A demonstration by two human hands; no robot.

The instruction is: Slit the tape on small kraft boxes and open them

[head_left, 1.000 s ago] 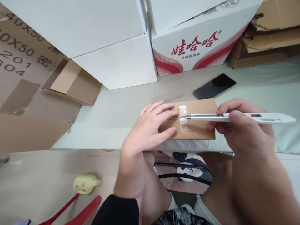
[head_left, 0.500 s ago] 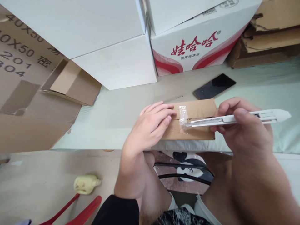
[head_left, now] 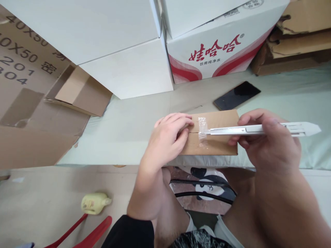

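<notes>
A small brown cardboard box (head_left: 219,146) lies near the front edge of the surface, with a strip of clear tape (head_left: 203,139) across its middle seam. My left hand (head_left: 170,134) grips the left end of the box, thumb and fingers curled on its top. A white utility knife (head_left: 248,130) is held in my right hand (head_left: 271,144), its blade extended to the left. The blade tip meets the tape at the seam. Some right fingertips are beside or on the right end of the box; the hand hides part of the knife.
A dark phone (head_left: 237,95) lies just behind the box. White cartons (head_left: 144,69), a red-and-white carton (head_left: 209,62) and open brown cartons (head_left: 292,58) stand behind. Large cardboard (head_left: 33,113) is at left. A yellow bottle (head_left: 94,203) lies on the floor.
The knife tip has shifted slightly up the tape, from below the seam onto it. My left fingers have curled more, with the thumb drawn back slightly.
</notes>
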